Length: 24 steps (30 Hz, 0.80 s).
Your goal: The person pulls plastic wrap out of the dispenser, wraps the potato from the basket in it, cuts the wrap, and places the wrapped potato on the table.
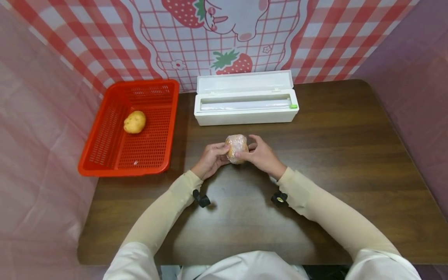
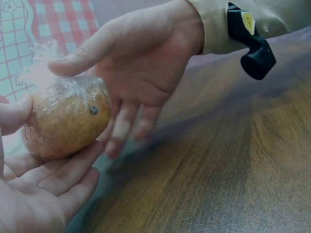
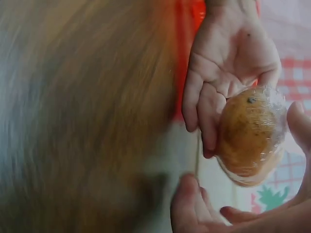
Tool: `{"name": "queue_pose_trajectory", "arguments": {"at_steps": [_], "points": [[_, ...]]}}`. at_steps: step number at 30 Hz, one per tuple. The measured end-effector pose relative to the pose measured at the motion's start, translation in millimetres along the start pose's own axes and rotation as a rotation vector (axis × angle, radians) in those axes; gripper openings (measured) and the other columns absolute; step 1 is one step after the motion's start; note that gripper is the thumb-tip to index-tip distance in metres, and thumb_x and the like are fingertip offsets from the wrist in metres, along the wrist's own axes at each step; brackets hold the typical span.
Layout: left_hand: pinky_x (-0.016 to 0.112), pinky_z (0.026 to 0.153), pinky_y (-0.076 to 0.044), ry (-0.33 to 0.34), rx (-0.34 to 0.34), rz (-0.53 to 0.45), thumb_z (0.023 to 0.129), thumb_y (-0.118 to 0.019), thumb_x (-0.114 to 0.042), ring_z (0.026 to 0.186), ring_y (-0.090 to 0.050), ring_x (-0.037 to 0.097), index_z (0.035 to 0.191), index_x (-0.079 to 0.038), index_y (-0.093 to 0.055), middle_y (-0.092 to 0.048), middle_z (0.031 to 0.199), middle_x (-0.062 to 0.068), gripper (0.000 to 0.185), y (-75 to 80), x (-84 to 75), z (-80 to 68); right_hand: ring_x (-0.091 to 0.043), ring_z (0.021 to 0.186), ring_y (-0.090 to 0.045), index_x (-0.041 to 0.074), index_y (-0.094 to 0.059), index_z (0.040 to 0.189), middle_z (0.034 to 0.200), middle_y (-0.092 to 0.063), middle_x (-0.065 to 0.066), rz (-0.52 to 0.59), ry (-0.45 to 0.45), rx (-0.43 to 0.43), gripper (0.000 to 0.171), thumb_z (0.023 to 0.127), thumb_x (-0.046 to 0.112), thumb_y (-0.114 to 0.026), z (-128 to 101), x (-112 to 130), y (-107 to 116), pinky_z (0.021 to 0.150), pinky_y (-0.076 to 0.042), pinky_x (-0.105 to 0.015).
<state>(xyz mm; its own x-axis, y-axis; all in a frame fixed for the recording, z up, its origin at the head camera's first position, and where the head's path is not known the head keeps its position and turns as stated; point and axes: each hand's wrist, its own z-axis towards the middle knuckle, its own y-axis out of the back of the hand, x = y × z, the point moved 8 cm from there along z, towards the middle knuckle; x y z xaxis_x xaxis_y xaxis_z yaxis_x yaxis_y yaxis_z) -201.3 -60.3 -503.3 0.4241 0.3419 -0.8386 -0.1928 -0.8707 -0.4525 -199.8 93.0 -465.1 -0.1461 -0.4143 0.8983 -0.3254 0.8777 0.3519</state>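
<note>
Flanking one film-wrapped potato (image 1: 236,147), two hands (image 1: 212,160) (image 1: 263,156)

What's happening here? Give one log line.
left hand: holds wrapped potato | right hand: thumb at it | red basket: one bare potato | white box: lid open

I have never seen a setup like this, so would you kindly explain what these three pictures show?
There is no robot here: one person works with two bare hands. The widest picture comes from a camera worn on the head; the other two come from cameras on the left and right wrists. The left hand holds a film-wrapped potato, with the right hand close beside it. On the brown table stand a red basket holding an unwrapped potato and an open white box with a roll inside.
</note>
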Motion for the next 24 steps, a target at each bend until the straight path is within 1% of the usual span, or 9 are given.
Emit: {"name": "queue_pose_trajectory", "arguments": {"at_steps": [2, 3, 5, 8, 10, 14, 16, 21, 24], "points": [[0.034, 0.085, -0.057, -0.005, 0.006, 0.009, 0.102, -0.051, -0.004, 0.085, -0.072, 0.016, 0.139, 0.017, -0.047, -0.073, 0.101, 0.011, 0.042, -1.6, -1.5, -1.1, -0.031, 0.104, -0.064, -0.004, -0.027, 0.154, 0.129, -0.059, -0.026, 0.114, -0.063, 0.087, 0.09, 0.09, 0.035, -0.077, 2, -6, -7, 0.084, -0.056, -0.044], [0.035, 0.085, -0.057, -0.006, 0.01, 0.013, 0.102, -0.051, -0.004, 0.085, -0.072, 0.016, 0.139, 0.017, -0.046, -0.072, 0.103, 0.011, 0.043, -2.6, -2.0, -1.6, -0.031, 0.104, -0.064, -0.005, -0.029, 0.154, 0.13, -0.059, -0.027, 0.168, -0.088, 0.124, 0.086, 0.092, 0.034, -0.074, 2, -9, -10, 0.085, -0.056, -0.044], [0.036, 0.087, -0.057, -0.006, 0.018, 0.026, 0.101, -0.051, -0.003, 0.086, -0.071, 0.016, 0.138, 0.018, -0.046, -0.071, 0.106, 0.014, 0.043, -4.5, -3.7, -3.4, -0.028, 0.1, -0.066, -0.008, -0.036, 0.15, 0.128, -0.06, -0.027, 0.258, -0.119, 0.172, 0.076, 0.094, 0.031, -0.071, 2, -12, -16, 0.084, -0.058, -0.045], [0.036, 0.087, -0.057, -0.003, 0.025, 0.04, 0.101, -0.052, -0.003, 0.087, -0.071, 0.017, 0.139, 0.018, -0.046, -0.07, 0.11, 0.016, 0.043, -6.9, -5.7, -5.6, -0.024, 0.091, -0.069, -0.01, -0.048, 0.14, 0.117, -0.064, -0.025, 0.339, -0.126, 0.201, 0.062, 0.096, 0.027, -0.07, 1, -14, -19, 0.081, -0.059, -0.043], [0.035, 0.086, -0.057, -0.004, 0.03, 0.05, 0.101, -0.053, -0.003, 0.087, -0.07, 0.017, 0.138, 0.018, -0.046, -0.069, 0.11, 0.017, 0.043, -8.2, -6.6, -6.4, -0.023, 0.086, -0.07, -0.01, -0.051, 0.138, 0.111, -0.066, -0.022, 0.377, -0.13, 0.203, 0.059, 0.095, 0.027, -0.07, 1, -15, -20, 0.078, -0.06, -0.041], [0.033, 0.083, -0.057, 0.001, 0.04, 0.078, 0.1, -0.054, -0.002, 0.087, -0.07, 0.017, 0.137, 0.019, -0.048, -0.069, 0.111, 0.019, 0.042, -10.9, -5.4, -7.5, -0.023, 0.084, -0.07, -0.007, -0.047, 0.141, 0.108, -0.067, -0.018, 0.44, -0.158, 0.229, 0.06, 0.096, 0.027, -0.068, 0, -19, -21, 0.075, -0.06, -0.039], [0.033, 0.083, -0.058, 0.008, 0.048, 0.088, 0.1, -0.054, -0.001, 0.087, -0.07, 0.017, 0.137, 0.018, -0.048, -0.068, 0.116, 0.023, 0.042, -12.1, -3.6, -8.0, -0.023, 0.083, -0.07, -0.006, -0.046, 0.142, 0.107, -0.067, -0.017, 0.462, -0.176, 0.241, 0.059, 0.097, 0.026, -0.067, -1, -20, -23, 0.073, -0.06, -0.038], [0.033, 0.084, -0.057, 0.014, 0.069, 0.133, 0.097, -0.055, 0.003, 0.09, -0.07, 0.016, 0.139, 0.016, -0.047, -0.057, 0.131, 0.034, 0.045, -15.9, -1.0, -10.7, -0.022, 0.082, -0.068, -0.006, -0.046, 0.141, 0.105, -0.066, -0.015, 0.468, -0.201, 0.257, 0.058, 0.096, 0.025, -0.065, -2, -25, -26, 0.068, -0.058, -0.034], [0.035, 0.086, -0.057, 0.01, 0.085, 0.154, 0.096, -0.055, 0.004, 0.09, -0.07, 0.017, 0.138, 0.016, -0.048, -0.056, 0.132, 0.035, 0.045, -17.5, -0.4, -12.1, -0.022, 0.081, -0.066, -0.005, -0.047, 0.142, 0.106, -0.065, -0.015, 0.463, -0.201, 0.269, 0.058, 0.096, 0.026, -0.065, -2, -28, -28, 0.065, -0.057, -0.031]]}}
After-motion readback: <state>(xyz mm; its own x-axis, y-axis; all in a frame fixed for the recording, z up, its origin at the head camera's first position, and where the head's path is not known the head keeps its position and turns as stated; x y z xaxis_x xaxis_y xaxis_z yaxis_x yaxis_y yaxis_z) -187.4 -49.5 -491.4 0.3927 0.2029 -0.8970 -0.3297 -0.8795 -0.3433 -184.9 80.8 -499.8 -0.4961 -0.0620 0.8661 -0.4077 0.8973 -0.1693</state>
